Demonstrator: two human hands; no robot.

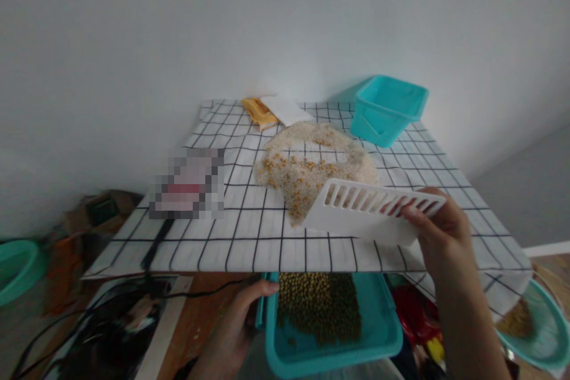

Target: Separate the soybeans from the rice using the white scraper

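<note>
My right hand (pixel 439 222) grips a white slotted plastic scraper (pixel 369 211), whose long edge rests on the checked cloth against a pile of rice mixed with yellow beans (pixel 312 163). My left hand (pixel 243 314) holds the left rim of a teal tray (pixel 378 338) just below the table's front edge. That tray carries a heap of yellow-green beans (pixel 318 306).
A black-and-white checked cloth (pixel 249 231) covers the table. At the back stand an empty teal bin (pixel 386 108), an orange packet (pixel 259 111) and a white packet (pixel 287 109). Teal bowls sit at far left (pixel 15 267) and lower right (pixel 541 326). Black cables (pixel 111 309) lie lower left.
</note>
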